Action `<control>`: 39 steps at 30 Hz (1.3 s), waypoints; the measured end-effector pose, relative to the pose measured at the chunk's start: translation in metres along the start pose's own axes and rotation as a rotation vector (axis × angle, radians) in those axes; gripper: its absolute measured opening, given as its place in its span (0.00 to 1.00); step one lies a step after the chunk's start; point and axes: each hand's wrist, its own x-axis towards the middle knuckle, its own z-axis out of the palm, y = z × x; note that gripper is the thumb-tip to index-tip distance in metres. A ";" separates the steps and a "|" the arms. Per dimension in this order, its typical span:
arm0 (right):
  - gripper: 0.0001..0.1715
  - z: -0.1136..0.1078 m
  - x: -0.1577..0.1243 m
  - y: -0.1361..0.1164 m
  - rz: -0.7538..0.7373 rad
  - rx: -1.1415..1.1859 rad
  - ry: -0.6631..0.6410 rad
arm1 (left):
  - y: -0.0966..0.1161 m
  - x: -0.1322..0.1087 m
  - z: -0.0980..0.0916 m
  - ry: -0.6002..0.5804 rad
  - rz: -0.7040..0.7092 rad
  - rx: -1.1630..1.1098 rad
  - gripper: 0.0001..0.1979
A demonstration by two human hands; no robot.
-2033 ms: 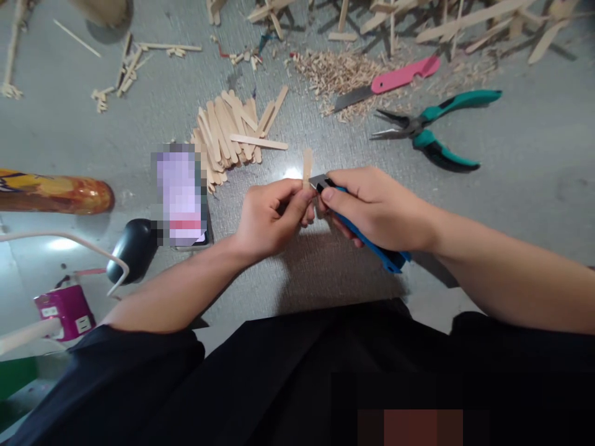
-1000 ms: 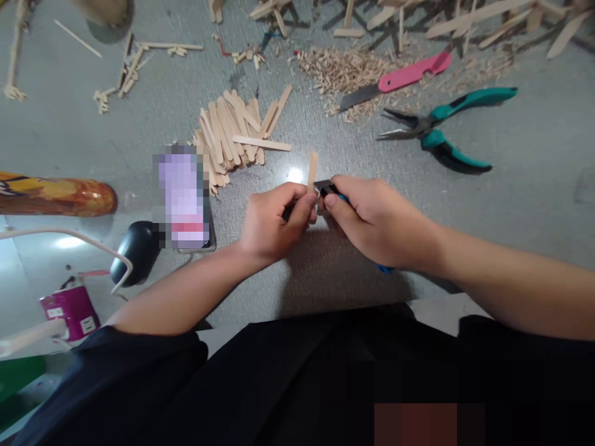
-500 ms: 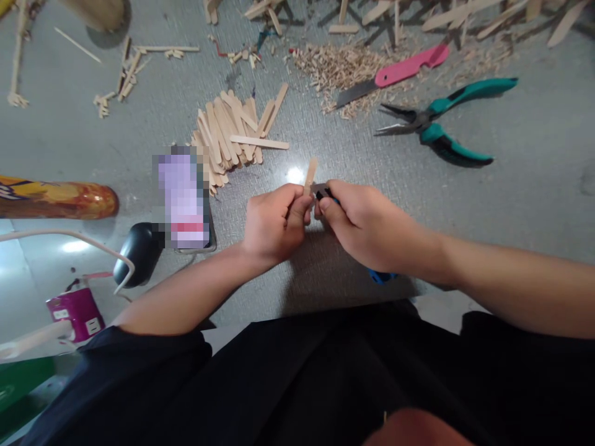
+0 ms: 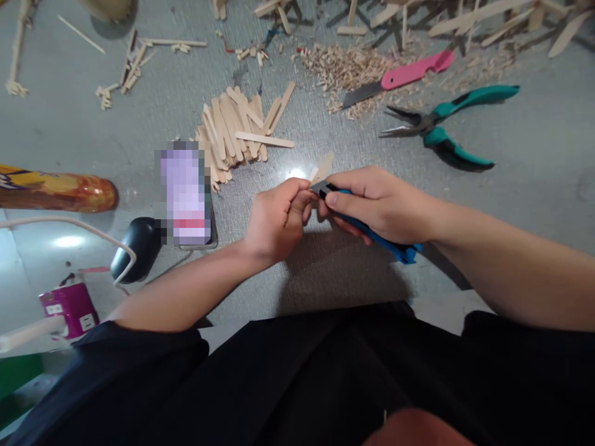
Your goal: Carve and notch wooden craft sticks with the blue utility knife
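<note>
My left hand [image 4: 279, 218] is closed, its thumb and fingers pinching a short wooden craft stick [image 4: 325, 166] whose free end points up and to the right. My right hand [image 4: 379, 201] wraps round a blue utility knife [image 4: 372, 234], its grey blade meeting the stick just beyond my left fingertips. The blue handle runs down to the right beneath the palm. Up and left of both hands lies a pile of craft sticks [image 4: 227, 130]. The lower end of the held stick is hidden by my fingers.
Teal-handled pliers [image 4: 434, 127] lie spread at the right. A pink-handled knife [image 4: 416, 69] rests by wood shavings [image 4: 341, 65]. At left are a phone [image 4: 186, 192], a black mouse [image 4: 137, 248], a bottle [image 4: 58, 191] and a purple power socket [image 4: 69, 310].
The stick's free end has tilted to the right. My right hand has turned, so more of the blue knife handle shows. The camera view has shifted slightly.
</note>
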 end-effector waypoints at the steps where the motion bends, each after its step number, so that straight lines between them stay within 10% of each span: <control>1: 0.17 0.000 0.001 0.001 -0.018 0.006 0.005 | 0.000 0.000 0.000 0.011 -0.002 -0.007 0.23; 21: 0.20 0.006 0.000 0.002 -0.150 -0.687 0.343 | -0.001 -0.001 0.003 0.054 -0.064 0.081 0.10; 39: 0.22 0.004 0.001 -0.004 -0.045 -0.338 0.164 | 0.000 -0.002 -0.006 -0.028 -0.005 0.068 0.20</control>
